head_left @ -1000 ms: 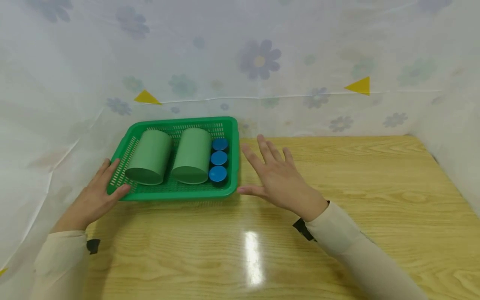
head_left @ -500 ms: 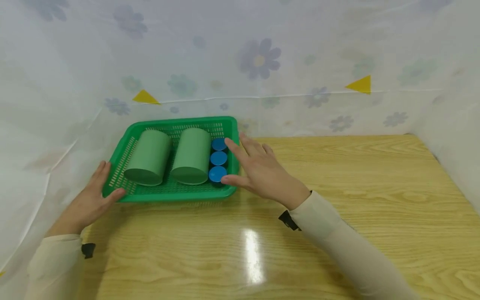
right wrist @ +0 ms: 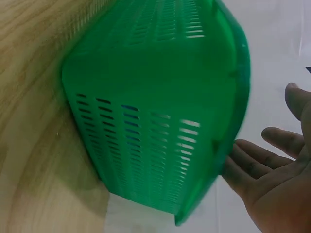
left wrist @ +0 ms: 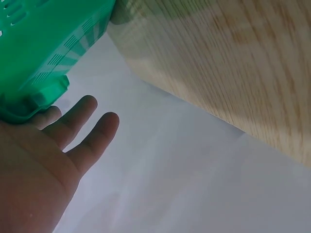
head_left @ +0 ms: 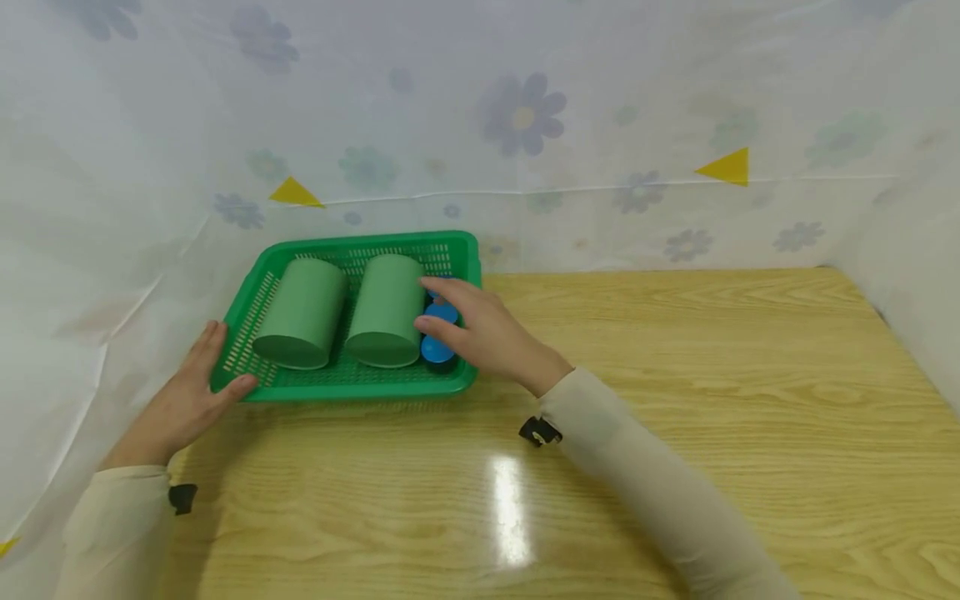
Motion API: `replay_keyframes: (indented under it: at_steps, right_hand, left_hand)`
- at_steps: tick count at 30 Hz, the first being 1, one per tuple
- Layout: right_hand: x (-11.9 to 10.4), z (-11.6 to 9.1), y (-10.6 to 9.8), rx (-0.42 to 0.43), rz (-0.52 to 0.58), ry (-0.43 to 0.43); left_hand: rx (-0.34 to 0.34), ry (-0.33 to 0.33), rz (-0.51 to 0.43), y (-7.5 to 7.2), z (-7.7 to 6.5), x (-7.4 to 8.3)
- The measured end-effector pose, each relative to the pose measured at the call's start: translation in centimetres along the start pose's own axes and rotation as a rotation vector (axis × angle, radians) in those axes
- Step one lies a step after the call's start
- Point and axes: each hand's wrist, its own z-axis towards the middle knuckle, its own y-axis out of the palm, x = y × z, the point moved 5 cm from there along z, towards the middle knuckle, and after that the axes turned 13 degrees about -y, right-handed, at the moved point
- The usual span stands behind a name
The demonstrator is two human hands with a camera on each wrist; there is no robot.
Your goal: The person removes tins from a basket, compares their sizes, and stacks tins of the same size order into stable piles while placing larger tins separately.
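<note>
In the head view, a green plastic basket (head_left: 352, 392) holds two pale green cylinders (head_left: 302, 307), (head_left: 388, 296) lying side by side. Several small blue-topped round pieces (head_left: 437, 348) stand in a row along its right end, partly covered by my right hand (head_left: 495, 333). That hand reaches over the basket's right rim, its fingertips beside the right cylinder, its thumb above the blue tops. My left hand (head_left: 176, 408) rests at the basket's left front corner, thumb on the rim and fingers extended along the outside. The left wrist view shows these fingers spread under the basket's edge.
The basket sits at the back left of a wood-grain table (head_left: 675, 400). A flowered white sheet (head_left: 585, 108) rises behind and at both sides, with yellow triangles (head_left: 297, 193) on it. Light reflects off the tabletop in front of the basket.
My right hand has moved left from beside the basket, over its right rim, to above the blue tops. My left hand and the basket stay almost where they were.
</note>
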Motion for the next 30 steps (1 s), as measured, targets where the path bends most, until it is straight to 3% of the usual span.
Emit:
replay_keyframes:
  at_steps: [5,9,14,30]
  right_hand:
    - [1.2,1.3,1.2,0.022,0.013,0.033]
    - [2.0,2.1,2.2,-0.009,-0.003,0.084]
    - [1.9,2.9,2.7,-0.049,-0.041,0.077]
    - [1.8,4.0,4.1,-0.235,-0.308,0.079]
  left_hand:
    - [0.009,-0.002,0.008,0.2,0.1,-0.2]
    - [0.003,-0.005,0.002,0.2,0.1,-0.2]
    - [0.005,-0.006,0.000,0.1,0.0,0.0]
    - [0.012,0.007,-0.023,0.1,0.0,-0.3]
